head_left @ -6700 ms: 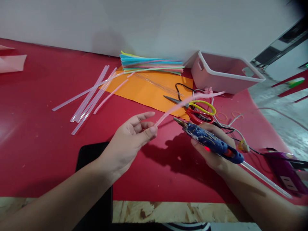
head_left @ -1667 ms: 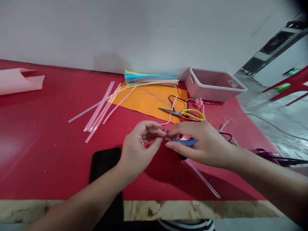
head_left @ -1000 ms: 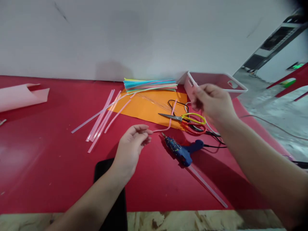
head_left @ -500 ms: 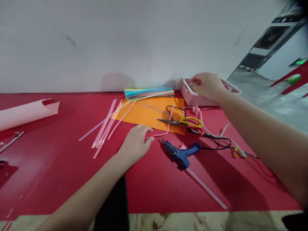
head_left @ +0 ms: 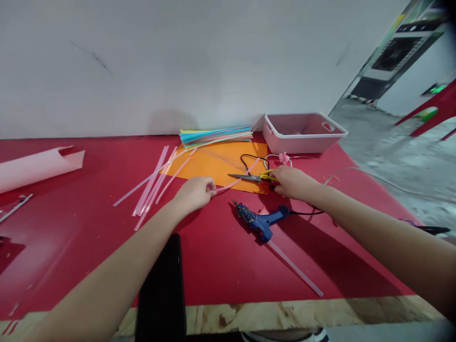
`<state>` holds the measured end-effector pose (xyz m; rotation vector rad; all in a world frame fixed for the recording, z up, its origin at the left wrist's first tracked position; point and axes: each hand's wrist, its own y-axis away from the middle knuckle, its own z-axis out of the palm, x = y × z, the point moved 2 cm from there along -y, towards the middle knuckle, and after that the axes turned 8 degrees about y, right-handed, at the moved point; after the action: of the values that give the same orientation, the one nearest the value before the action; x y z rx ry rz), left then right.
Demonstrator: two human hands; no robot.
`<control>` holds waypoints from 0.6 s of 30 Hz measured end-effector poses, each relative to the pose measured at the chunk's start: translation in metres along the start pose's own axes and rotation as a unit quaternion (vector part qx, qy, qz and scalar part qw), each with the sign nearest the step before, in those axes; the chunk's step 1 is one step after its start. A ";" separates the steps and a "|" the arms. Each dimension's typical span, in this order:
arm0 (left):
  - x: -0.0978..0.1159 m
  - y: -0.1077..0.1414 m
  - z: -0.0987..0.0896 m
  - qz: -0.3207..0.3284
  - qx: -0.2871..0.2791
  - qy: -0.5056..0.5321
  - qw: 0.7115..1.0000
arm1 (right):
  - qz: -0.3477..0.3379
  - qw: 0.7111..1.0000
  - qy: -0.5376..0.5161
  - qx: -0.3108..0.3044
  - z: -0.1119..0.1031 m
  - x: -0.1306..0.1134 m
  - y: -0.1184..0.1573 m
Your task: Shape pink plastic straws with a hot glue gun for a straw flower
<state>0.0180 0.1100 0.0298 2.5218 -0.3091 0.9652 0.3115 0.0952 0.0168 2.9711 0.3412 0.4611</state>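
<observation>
Pink pipe cleaner (head_left: 228, 186) has its near end pinched in the left grip (head_left: 197, 192), fingers curled in, and slants away to the right over the orange sheet (head_left: 206, 166), crossing under the scissors (head_left: 251, 178). The left forearm comes up from the near left, back of the hand upward, low over the desk (head_left: 213, 266). From the near right the other forearm stretches across, palm down, with the right grip (head_left: 292, 182) at the scissors' handles; the fingers overlap them, and I cannot tell how tightly they close. Nearer the body than both grips lies the blue glue gun (head_left: 261, 223), its nozzle toward the left. Clear sticks (head_left: 151, 183) lie left of the left grip, and the pink bin (head_left: 302, 145) stands beyond the right one.
</observation>
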 end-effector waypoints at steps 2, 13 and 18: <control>-0.008 0.002 -0.008 -0.027 0.011 0.064 0.997 | 0.028 0.999 -0.004 0.017 0.000 0.008 0.006; -0.008 0.044 -0.017 -0.066 0.052 0.531 0.843 | 0.084 0.994 -0.028 0.059 0.020 0.033 0.054; 0.011 0.059 -0.004 -0.061 0.045 0.602 0.795 | -0.104 0.982 -0.114 0.108 -0.007 0.001 0.087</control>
<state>0.0038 0.0589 0.0577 1.4649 0.3031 2.2602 0.3280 0.0117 0.0366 3.1033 0.7073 0.0615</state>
